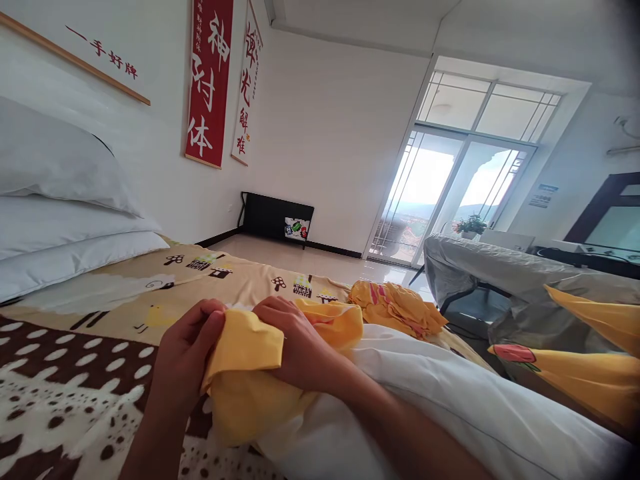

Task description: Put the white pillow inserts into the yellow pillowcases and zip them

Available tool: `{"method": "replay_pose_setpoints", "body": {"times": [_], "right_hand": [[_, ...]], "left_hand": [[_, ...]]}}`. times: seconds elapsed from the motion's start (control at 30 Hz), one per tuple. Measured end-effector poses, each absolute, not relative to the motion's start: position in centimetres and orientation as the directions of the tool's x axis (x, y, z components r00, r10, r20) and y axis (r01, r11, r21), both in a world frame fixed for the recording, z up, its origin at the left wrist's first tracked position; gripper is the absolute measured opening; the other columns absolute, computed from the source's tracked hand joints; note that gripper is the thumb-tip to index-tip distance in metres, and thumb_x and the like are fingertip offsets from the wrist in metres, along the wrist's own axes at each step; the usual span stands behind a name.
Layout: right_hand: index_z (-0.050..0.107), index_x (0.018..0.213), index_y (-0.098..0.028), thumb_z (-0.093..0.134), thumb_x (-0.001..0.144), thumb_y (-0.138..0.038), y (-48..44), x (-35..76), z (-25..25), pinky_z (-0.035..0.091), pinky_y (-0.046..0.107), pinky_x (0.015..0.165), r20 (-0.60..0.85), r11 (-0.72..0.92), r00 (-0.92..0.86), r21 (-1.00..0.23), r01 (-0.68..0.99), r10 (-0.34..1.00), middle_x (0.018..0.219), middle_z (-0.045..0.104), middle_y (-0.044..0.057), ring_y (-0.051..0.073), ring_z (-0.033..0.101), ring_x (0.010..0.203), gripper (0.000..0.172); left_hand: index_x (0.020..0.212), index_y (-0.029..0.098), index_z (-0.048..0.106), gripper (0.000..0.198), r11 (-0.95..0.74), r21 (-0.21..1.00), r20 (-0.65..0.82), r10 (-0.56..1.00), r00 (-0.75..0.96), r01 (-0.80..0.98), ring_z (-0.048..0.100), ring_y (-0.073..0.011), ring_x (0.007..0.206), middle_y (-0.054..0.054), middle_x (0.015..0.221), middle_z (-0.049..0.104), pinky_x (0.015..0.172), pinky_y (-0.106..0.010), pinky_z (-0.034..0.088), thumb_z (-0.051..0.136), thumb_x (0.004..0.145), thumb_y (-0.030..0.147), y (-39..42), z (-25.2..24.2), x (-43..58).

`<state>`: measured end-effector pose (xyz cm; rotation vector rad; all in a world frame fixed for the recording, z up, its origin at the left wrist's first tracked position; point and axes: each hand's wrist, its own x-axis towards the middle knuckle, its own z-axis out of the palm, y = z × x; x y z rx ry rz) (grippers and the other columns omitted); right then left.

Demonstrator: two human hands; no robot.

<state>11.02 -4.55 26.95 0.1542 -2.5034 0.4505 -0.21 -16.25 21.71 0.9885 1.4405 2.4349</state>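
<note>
My left hand (184,350) pinches the edge of a yellow pillowcase (246,343) between thumb and fingers. Its cloth is bunched, with a flap folded down between my hands. My right hand (304,347) is curled into the same cloth, its fingertips hidden behind the fabric. A white pillow (440,380) lies under my right forearm and stretches toward the lower right, with its near end beside or partly inside the yellow cloth; I cannot tell which. Just beyond my right hand sits a crumpled yellow cloth (397,310) with pink-red patches.
The bed's patterned blanket (250,273) spreads beneath everything. White pillows (65,217) are stacked at the left. Yellow cloth with a red print (575,370) shows at the right edge. Beyond are a plastic-covered table (475,257), a black folded frame (267,215) and glass doors (425,183).
</note>
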Motion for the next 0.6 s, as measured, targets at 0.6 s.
{"method": "replay_pose_setpoints", "body": {"times": [0.6], "right_hand": [[0.055, 0.082, -0.021, 0.05, 0.078, -0.022, -0.7, 14.0, 32.5, 0.035, 0.022, 0.057, 0.717, 0.969, -0.69, -0.228, -0.093, 0.102, 0.071, 0.057, -0.003, 0.01, 0.048, 0.062, 0.007]], "left_hand": [[0.125, 0.026, 0.049, 0.053, -0.281, 0.874, 0.442, 0.8, -0.406, 0.397, 0.056, -0.0262, 0.11, -0.005, 0.119, 0.061, 0.085, -0.03, 0.05, 0.065, 0.079, 0.046, -13.4, 20.2, -1.2]]}}
